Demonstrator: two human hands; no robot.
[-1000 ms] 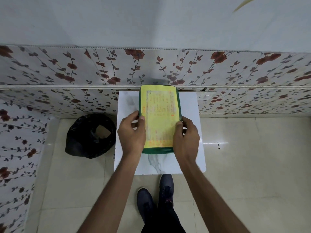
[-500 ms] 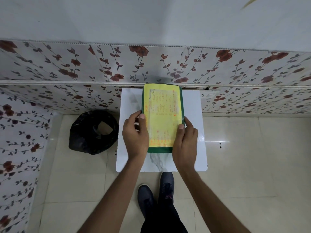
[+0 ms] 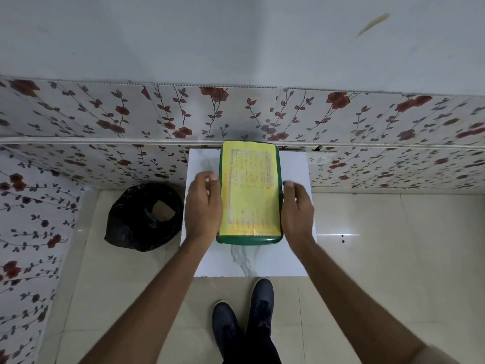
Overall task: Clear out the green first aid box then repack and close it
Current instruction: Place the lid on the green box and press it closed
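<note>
Both hands (image 3: 204, 206) (image 3: 298, 210) flank the closed green first aid box (image 3: 250, 191).

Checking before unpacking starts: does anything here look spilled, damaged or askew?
Nothing stands out. The green first aid box with the yellow label sits closed and square on the white marble-patterned table, with the left hand and right hand at its sides.
</note>
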